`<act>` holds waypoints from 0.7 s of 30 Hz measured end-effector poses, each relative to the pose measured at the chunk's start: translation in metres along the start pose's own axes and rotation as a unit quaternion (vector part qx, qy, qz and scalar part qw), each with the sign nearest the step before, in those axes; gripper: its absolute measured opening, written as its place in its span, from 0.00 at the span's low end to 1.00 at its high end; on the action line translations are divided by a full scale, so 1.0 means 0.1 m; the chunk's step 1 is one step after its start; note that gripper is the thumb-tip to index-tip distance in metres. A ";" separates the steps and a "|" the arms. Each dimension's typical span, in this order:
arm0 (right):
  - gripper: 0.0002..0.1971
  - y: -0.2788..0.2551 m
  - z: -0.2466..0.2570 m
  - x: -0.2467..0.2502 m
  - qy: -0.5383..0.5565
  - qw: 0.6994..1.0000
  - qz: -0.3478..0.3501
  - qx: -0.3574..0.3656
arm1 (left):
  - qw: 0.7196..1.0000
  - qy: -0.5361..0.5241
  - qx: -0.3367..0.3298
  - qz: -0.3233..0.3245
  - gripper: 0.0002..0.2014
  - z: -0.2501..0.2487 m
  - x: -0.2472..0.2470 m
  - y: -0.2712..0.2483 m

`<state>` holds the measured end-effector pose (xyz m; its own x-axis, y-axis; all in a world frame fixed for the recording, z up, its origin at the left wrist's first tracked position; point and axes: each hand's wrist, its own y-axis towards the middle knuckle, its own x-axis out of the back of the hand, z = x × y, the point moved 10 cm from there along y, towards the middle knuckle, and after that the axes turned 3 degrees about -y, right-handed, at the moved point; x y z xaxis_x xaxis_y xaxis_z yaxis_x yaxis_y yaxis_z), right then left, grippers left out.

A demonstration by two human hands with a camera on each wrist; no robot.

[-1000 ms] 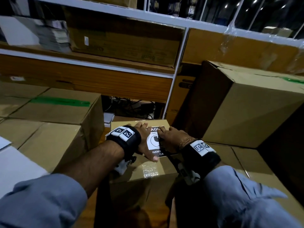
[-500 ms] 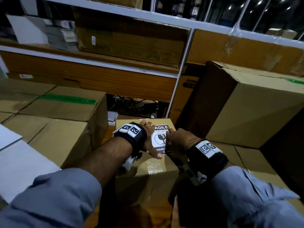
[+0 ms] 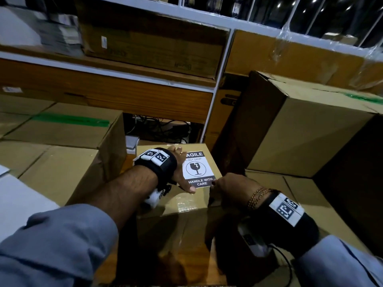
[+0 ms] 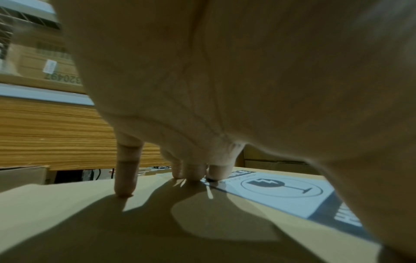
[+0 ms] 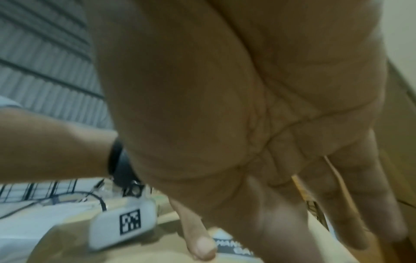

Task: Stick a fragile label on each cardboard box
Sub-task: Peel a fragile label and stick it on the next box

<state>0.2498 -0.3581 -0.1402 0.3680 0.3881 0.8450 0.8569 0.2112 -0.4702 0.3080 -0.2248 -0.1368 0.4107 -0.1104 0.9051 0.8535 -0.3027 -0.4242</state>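
Observation:
A white and black fragile label (image 3: pixel 196 168) lies flat on top of a small cardboard box (image 3: pixel 186 206) in front of me. My left hand (image 3: pixel 181 177) lies flat along the label's left edge, its thumb at the bottom left corner. In the left wrist view its straight fingers (image 4: pixel 126 178) press on the box top beside the label (image 4: pixel 281 192). My right hand (image 3: pixel 228 187) touches the label's lower right corner with its fingertips. In the right wrist view its fingers (image 5: pixel 351 204) are stretched out over the box.
Larger cardboard boxes (image 3: pixel 68 131) with green tape stand to the left, and a tall box (image 3: pixel 310 131) leans close on the right. A shelf unit (image 3: pixel 145 48) with more boxes stands behind, with cables (image 3: pixel 159 129) beneath. White sheets (image 3: pixel 18 204) lie at the near left.
My right hand has slid down from the middle of the label to its lower right corner, uncovering the print. The left hand has stayed along the left edge.

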 end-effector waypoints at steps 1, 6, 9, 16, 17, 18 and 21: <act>0.23 -0.02 0.00 -0.02 0.005 1.000 -0.002 -0.004 | 1.000 -0.003 0.004 -0.001 0.61 0.01 -0.01 0.02; 0.36 0.06 0.13 -0.22 0.000 1.000 -0.009 0.004 | 1.000 -0.007 0.007 -0.002 0.64 0.00 -0.01 0.02; 0.37 0.07 0.10 -0.21 0.011 1.000 -0.006 -0.004 | 1.000 -0.006 0.004 -0.006 0.62 -0.02 0.01 -0.01; 0.42 0.31 0.01 -0.18 0.070 0.997 0.005 -0.014 | 1.000 0.011 -0.007 -0.015 0.56 -0.10 0.04 -0.06; 0.43 0.32 0.01 -0.16 0.070 0.997 0.003 -0.017 | 1.000 0.014 -0.002 -0.012 0.58 -0.09 0.04 -0.07; 0.43 0.36 0.02 -0.15 0.067 0.998 0.004 -0.017 | 1.000 0.015 0.004 -0.012 0.60 -0.06 0.02 -0.04; 0.39 0.45 0.02 -0.10 0.044 0.999 0.015 -0.018 | 1.000 0.016 0.014 -0.007 0.63 -0.03 -0.01 0.02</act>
<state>0.2835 -0.3509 -0.1702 0.4225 0.3135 0.8504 0.8571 0.1670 -0.4874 0.3085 -0.2281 -0.1383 0.3881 -0.1364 0.9115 0.8684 -0.2770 -0.4112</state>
